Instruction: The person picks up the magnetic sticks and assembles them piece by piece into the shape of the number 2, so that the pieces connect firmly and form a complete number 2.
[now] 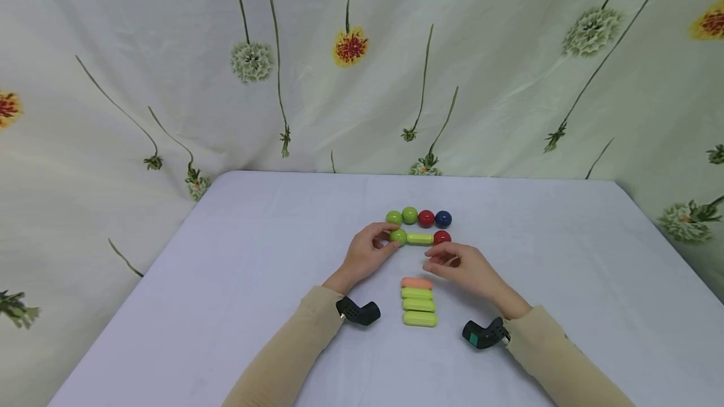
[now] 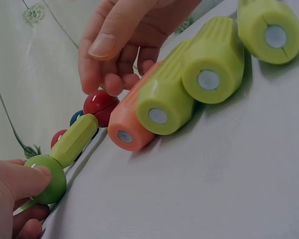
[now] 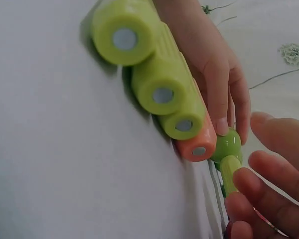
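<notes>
My left hand (image 1: pixel 364 251) pinches a green ball (image 1: pixel 398 237) between thumb and fingers. A yellow-green magnetic rod (image 1: pixel 420 239) runs from that ball to a red ball (image 1: pixel 442 237), the three forming a straight line on the table. Just on the near side of the red ball is my right hand (image 1: pixel 466 267), its fingers loosely bent with nothing between them. In the left wrist view, those fingertips hover close by the red ball (image 2: pixel 100 107). Round metal magnets show in the ends of the loose rods, as on the orange rod (image 2: pixel 132 125).
Behind the joined pieces, two green balls (image 1: pixel 410 215), another red ball (image 1: pixel 427 218) and a blue ball (image 1: pixel 444 219) form a row. Nearer me, an orange rod (image 1: pixel 416 282) and three yellow-green rods (image 1: pixel 420 318) lie stacked side by side on the white-covered table (image 1: pixel 254 306).
</notes>
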Demonstrator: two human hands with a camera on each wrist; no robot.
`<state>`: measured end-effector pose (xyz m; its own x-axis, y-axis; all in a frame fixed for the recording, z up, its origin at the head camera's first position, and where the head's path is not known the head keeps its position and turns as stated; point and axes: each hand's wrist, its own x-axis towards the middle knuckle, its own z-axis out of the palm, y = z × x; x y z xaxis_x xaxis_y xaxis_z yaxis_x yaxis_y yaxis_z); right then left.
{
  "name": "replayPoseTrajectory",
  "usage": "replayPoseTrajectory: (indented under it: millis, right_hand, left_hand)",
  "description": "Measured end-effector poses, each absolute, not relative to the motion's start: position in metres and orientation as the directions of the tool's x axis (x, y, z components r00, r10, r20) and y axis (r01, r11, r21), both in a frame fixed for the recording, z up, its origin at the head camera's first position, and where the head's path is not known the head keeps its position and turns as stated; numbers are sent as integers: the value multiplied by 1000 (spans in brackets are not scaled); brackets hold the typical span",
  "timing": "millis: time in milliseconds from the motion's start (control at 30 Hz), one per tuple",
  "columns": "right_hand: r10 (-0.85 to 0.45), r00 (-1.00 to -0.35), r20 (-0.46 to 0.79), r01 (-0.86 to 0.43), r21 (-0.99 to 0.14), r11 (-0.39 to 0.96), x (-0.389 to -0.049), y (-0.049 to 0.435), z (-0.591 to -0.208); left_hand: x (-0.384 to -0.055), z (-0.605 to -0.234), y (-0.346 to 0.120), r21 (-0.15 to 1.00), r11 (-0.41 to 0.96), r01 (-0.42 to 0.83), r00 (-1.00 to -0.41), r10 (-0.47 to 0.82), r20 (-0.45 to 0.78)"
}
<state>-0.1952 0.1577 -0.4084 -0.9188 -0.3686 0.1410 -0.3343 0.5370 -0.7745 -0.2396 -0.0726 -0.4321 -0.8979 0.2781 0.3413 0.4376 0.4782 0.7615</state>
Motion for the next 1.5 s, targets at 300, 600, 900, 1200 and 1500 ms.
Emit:
replayPoseTrajectory:
  millis: [300, 600, 900, 1200, 1500]
  right_hand:
    - [-470, -879, 84, -364, -756, 545, -191, 152, -412]
    - [-492, -864, 102, -391, -752, 530, -190, 152, -416]
    - [-499, -859, 110, -412, -727, 549, -190, 153, -412]
    - [-519, -851, 78, -435, -658, 615, -192, 161, -408]
    - [-407, -913, 21, -297, -719, 628, -195, 166, -404]
  left_hand:
    - [-239, -433, -73, 761, 471, 447, -893, 281, 351]
    - [-239, -431, -73, 765, 473, 438, -898, 279, 341]
    - [-241, -431, -72, 763, 466, 447, -893, 276, 355]
    - [-240, -431, -72, 764, 470, 441, -896, 275, 349]
    - [-240, -431, -72, 765, 467, 443, -895, 274, 351]
